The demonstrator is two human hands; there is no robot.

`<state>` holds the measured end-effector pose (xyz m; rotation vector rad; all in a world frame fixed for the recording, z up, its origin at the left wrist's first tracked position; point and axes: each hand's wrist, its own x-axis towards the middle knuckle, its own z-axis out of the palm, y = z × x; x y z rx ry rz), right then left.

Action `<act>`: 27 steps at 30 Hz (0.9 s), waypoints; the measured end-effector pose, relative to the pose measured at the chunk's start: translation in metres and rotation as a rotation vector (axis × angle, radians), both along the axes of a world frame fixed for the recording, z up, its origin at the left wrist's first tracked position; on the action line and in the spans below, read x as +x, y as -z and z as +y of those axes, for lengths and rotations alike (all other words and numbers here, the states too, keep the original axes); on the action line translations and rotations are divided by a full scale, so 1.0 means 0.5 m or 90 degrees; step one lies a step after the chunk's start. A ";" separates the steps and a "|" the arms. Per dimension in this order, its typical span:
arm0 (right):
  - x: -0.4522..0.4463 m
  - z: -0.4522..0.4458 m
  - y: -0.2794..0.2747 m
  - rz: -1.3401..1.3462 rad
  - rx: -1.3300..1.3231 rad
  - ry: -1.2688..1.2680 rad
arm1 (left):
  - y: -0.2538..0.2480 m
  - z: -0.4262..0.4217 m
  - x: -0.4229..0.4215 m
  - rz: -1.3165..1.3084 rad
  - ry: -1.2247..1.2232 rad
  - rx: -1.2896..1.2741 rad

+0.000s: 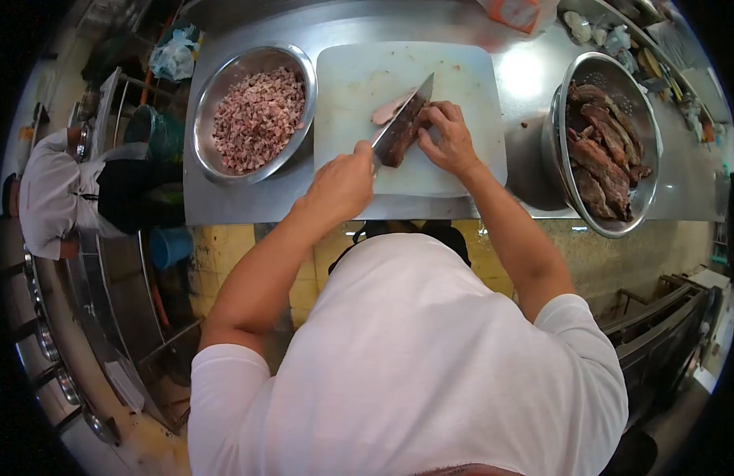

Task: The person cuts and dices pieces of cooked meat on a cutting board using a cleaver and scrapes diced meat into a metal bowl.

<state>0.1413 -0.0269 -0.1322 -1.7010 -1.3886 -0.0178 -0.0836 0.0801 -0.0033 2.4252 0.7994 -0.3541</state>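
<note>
My left hand [344, 181] is wrapped round the handle of a kitchen knife [400, 117], its blade pointing up and to the right. The blade lies along the left side of a dark piece of meat [400, 149] on the white cutting board [343, 71]. On the right side of that piece, my right hand [450, 139] grips it with bent fingers. A pale cut slice of meat [387, 111] lies left of the blade. The underside of the meat and the blade's edge are hidden.
A steel bowl [204, 151] of diced meat stands left of the board. On the right, a steel colander [559, 135] of dark meat strips sits in another bowl. An orange scale [519, 13] is at the back. A person in white [53, 186] stands far left.
</note>
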 end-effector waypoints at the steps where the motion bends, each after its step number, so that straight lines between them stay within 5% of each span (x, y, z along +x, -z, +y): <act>1: -0.002 0.002 0.000 0.004 0.003 0.002 | -0.012 0.000 -0.010 0.016 0.006 0.009; 9: -0.003 -0.009 0.000 0.005 -0.020 -0.009 | 0.074 -0.012 0.066 -0.072 -0.023 0.036; 19: -0.007 -0.009 -0.001 0.051 0.014 0.016 | -0.069 -0.019 -0.028 0.035 -0.016 0.009; 27: 0.002 -0.011 0.001 0.041 -0.006 -0.006 | -0.069 0.000 -0.019 0.024 -0.028 -0.003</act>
